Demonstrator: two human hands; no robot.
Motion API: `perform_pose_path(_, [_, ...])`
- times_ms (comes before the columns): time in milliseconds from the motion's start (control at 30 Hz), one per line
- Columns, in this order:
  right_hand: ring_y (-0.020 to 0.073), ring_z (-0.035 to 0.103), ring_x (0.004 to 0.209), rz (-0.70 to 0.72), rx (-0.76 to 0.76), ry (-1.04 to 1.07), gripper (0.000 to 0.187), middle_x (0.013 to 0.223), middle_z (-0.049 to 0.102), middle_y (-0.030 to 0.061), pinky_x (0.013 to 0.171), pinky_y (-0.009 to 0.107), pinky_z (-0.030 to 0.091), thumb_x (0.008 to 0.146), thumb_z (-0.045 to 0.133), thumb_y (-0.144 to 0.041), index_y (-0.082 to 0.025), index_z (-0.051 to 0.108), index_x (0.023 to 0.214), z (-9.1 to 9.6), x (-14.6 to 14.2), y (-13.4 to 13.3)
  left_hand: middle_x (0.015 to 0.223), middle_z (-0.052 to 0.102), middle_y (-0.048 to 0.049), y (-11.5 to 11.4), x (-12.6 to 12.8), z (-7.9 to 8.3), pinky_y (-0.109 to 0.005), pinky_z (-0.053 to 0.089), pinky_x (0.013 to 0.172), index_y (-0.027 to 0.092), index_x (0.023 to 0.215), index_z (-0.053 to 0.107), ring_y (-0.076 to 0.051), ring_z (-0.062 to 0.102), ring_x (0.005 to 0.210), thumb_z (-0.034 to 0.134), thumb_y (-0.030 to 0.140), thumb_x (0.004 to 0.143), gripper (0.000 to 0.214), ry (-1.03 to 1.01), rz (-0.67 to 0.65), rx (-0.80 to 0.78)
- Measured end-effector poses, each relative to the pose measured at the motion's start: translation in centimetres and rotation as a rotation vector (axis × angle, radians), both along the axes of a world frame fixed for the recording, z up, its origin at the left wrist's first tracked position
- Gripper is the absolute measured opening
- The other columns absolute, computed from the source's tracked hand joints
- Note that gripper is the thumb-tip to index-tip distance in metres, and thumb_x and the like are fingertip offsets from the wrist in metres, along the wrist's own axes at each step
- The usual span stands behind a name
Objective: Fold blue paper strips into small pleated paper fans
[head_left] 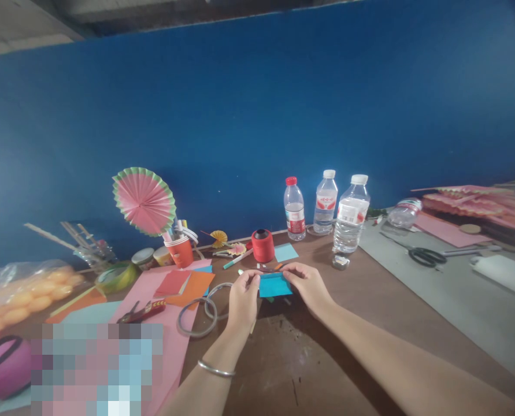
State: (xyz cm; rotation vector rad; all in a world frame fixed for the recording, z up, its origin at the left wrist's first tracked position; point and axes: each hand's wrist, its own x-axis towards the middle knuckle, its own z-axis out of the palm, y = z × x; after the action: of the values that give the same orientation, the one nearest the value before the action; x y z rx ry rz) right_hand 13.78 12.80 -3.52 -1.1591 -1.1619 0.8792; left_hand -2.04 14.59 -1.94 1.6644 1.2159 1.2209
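A small sheet of blue paper (pixel 275 286) is stretched between my two hands above the brown table, with a crease or folded strip along its top edge. My left hand (pixel 244 294) pinches its left side between thumb and fingers. At the upper right corner, my right hand (pixel 304 284) grips it the same way. Just beyond the paper stands a red spool of thread (pixel 263 246), with a light blue paper square (pixel 286 252) beside it. A green-capped marker (pixel 237 259) lies left of the spool.
Three water bottles (pixel 325 202) stand at the back right. Left are a red cup of pens (pixel 180 251), a pleated paper fan (pixel 143 201), tape rings (pixel 197 316), orange paper (pixel 192 288) and pliers (pixel 142 311). Black scissors (pixel 426 256) lie on a grey mat (pixel 413 289) at right.
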Motion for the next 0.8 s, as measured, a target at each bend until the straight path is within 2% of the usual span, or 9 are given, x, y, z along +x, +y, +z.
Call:
perform_pose_path(100, [0.0171, 0.057, 0.070, -0.012, 0.035, -0.051, 0.017, 0.076, 0.066, 0.0026, 0.064, 0.027, 0.041, 0.070, 0.052, -0.025, -0.018, 0.063, 0.081, 0.13, 0.05, -0.14, 0.081, 0.061, 0.0002, -0.18, 0.16, -0.08, -0.024, 0.040, 0.068, 0.019, 0.086, 0.055, -0.014, 0.056, 0.075, 0.046, 0.018, 0.074, 0.015, -0.030, -0.108, 0.032])
perform_pose_path(167, [0.0171, 0.056, 0.070, -0.016, 0.043, -0.093, 0.017, 0.076, 0.065, 0.0022, 0.064, 0.027, 0.041, 0.070, 0.048, -0.023, -0.018, 0.063, 0.077, 0.21, 0.10, -0.25, 0.082, 0.061, 0.0004, -0.40, 0.22, -0.06, -0.024, 0.040, 0.071, 0.019, 0.084, 0.057, -0.015, 0.056, 0.079, 0.045, 0.016, 0.074, 0.016, 0.024, -0.161, 0.051])
perform_pose_path(267, [0.0165, 0.055, 0.070, -0.023, 0.030, -0.151, 0.020, 0.073, 0.064, 0.0014, 0.064, 0.026, 0.040, 0.068, 0.045, -0.020, -0.018, 0.065, 0.070, 0.35, 0.13, -0.42, 0.081, 0.063, 0.0001, -0.57, 0.15, 0.00, -0.025, 0.040, 0.069, 0.019, 0.080, 0.060, -0.016, 0.056, 0.077, 0.045, 0.019, 0.076, 0.016, 0.123, -0.145, 0.055])
perform_pose_path(333, [0.0165, 0.056, 0.071, -0.011, 0.023, -0.170, 0.022, 0.075, 0.065, 0.0011, 0.065, 0.027, 0.040, 0.069, 0.044, -0.019, -0.018, 0.066, 0.072, 0.46, 0.12, -0.52, 0.079, 0.064, -0.0002, -0.50, 0.06, -0.01, -0.025, 0.041, 0.066, 0.019, 0.081, 0.062, -0.015, 0.056, 0.072, 0.047, 0.022, 0.076, 0.016, 0.138, -0.127, 0.054])
perform_pose_path(433, [0.0172, 0.057, 0.075, 0.030, 0.024, -0.173, 0.021, 0.083, 0.066, 0.0022, 0.068, 0.028, 0.042, 0.070, 0.048, -0.021, -0.019, 0.066, 0.081, 0.57, 0.04, -0.60, 0.080, 0.066, -0.0012, -0.28, -0.04, -0.14, -0.024, 0.043, 0.063, 0.019, 0.086, 0.064, -0.015, 0.057, 0.068, 0.053, 0.026, 0.073, 0.018, 0.116, -0.120, 0.048])
perform_pose_path(533, [0.0178, 0.057, 0.078, 0.060, 0.044, -0.197, 0.022, 0.090, 0.066, 0.0038, 0.071, 0.029, 0.043, 0.069, 0.055, -0.024, -0.019, 0.066, 0.087, 0.53, -0.09, -0.56, 0.085, 0.067, -0.0029, -0.08, -0.06, -0.26, -0.025, 0.044, 0.066, 0.018, 0.088, 0.065, -0.016, 0.058, 0.074, 0.055, 0.026, 0.072, 0.020, 0.079, -0.129, 0.041])
perform_pose_path(800, [0.0188, 0.060, 0.083, 0.074, 0.038, -0.215, 0.020, 0.089, 0.067, 0.0038, 0.075, 0.030, 0.044, 0.069, 0.057, -0.021, -0.020, 0.068, 0.085, 0.77, -0.08, -0.59, 0.083, 0.067, -0.0032, 0.00, 0.03, -0.20, -0.025, 0.046, 0.064, 0.018, 0.088, 0.066, -0.016, 0.059, 0.071, 0.059, 0.025, 0.070, 0.021, 0.034, -0.126, 0.022])
